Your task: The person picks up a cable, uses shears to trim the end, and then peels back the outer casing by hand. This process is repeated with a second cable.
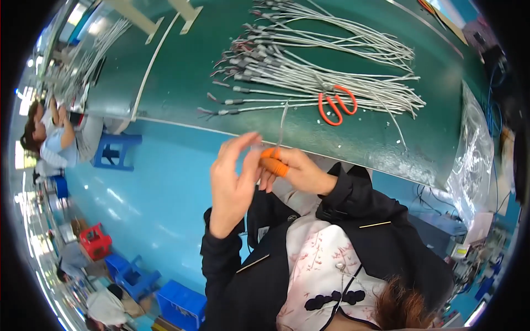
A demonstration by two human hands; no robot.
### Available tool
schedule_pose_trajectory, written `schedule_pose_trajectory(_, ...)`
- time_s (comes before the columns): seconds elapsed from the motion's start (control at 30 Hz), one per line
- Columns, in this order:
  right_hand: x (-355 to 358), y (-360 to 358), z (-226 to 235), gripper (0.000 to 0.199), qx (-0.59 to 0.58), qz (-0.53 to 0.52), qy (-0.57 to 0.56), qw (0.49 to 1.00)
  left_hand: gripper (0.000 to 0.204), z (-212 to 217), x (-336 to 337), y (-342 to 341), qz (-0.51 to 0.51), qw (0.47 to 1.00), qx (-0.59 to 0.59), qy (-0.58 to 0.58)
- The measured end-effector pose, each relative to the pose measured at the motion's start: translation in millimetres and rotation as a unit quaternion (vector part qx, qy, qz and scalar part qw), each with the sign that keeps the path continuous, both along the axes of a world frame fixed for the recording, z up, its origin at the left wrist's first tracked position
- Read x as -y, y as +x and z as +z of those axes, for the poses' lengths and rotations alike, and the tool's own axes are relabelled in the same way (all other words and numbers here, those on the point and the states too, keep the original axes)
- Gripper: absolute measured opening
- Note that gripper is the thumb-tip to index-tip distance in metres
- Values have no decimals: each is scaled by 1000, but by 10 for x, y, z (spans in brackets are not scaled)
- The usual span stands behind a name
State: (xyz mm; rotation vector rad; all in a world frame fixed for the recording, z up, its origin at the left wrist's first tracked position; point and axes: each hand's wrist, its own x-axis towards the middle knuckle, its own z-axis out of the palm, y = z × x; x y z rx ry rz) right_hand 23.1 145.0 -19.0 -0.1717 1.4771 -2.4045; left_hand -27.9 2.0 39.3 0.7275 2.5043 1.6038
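Beyond the bench's near edge, my two hands meet in front of my body. My right hand (298, 170), with orange finger cots (274, 161) on its fingers, pinches a thin grey-white cable (283, 124). From there the cable runs up onto the green bench. My left hand (232, 174) comes in from the left, thumb and fingertips curved together beside the right fingertips. Blur hides what lies between those left fingertips. Orange-handled scissors (331, 105) rest on a large bundle of white cables (342, 85), whose grey-sleeved ends point left.
A second cable bundle (353, 36) lies farther back on the green bench (182, 83). Small white scraps dot the bench top near the scissors. Clear plastic sheeting (472, 160) hangs at the right end. Blue stools (117, 151) and a seated person (58, 140) are to the left.
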Motion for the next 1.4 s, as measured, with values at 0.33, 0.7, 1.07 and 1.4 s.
schedule_pose_trajectory(0.33, -292, 47, 192, 19, -150, -63, 356, 920, 16, -43, -296, -54, -26, 931, 289, 223)
schedule_pose_trajectory(0.7, -705, -9, 490, 21, 0, -232, 131, 964, 13, -131, -435, -22, -25, 937, 253, 238)
schedule_pose_trajectory(1.07, -645, -56, 538, 17, 25, -228, 127, 965, 11, -151, -489, 2, -39, 950, 231, 206)
schedule_pose_trajectory(1.4, -969, -157, 440, 16, 19, -365, 72, 928, 11, -237, -451, -71, -62, 900, 358, 240)
